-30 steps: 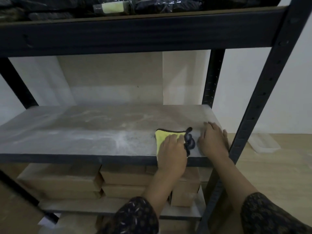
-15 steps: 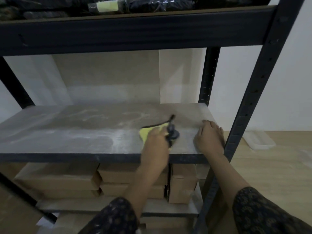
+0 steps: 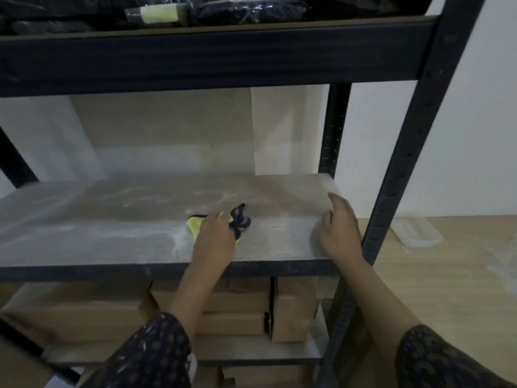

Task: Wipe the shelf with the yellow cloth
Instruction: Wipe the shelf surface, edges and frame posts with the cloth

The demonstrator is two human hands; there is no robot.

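Pressing yellow cloth (image 3: 193, 226) under left hand (image 3: 214, 242) grip on shelf (image 3: 112, 217); right hand (image 3: 340, 231) flat, fingers spread.

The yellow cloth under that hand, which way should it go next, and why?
Probably a sweep to the left. The left hand presses the yellow cloth flat on the shelf, and pale dust lies thick left of it, while the board toward the right hand looks cleaner.
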